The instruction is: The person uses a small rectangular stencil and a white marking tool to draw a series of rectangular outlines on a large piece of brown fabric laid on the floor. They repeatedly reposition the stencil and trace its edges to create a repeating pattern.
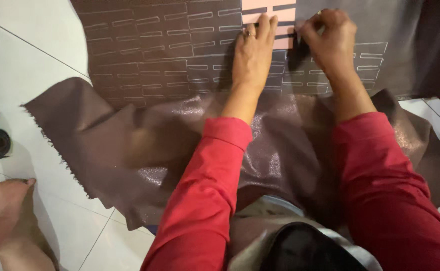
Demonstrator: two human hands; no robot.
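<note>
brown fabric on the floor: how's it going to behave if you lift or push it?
Probably floppy: the brown fabric lies in soft folds and wrinkles over the tiled floor. Likely to bunch rather than slide whole when pushed. The frayed edge suggests it could shed threads. The left hand pressing down hints it shifts easily.

brown fabric (144, 150) with white chalk rectangles, glittery near edge; pink template (275, 15); red sleeves (205, 200); white floor tiles (24, 60).

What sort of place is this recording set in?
Probably a home sewing spot on the floor: brown fabric marked with chalk rectangles lies over white floor tiles, with a bare foot beside it.
</note>
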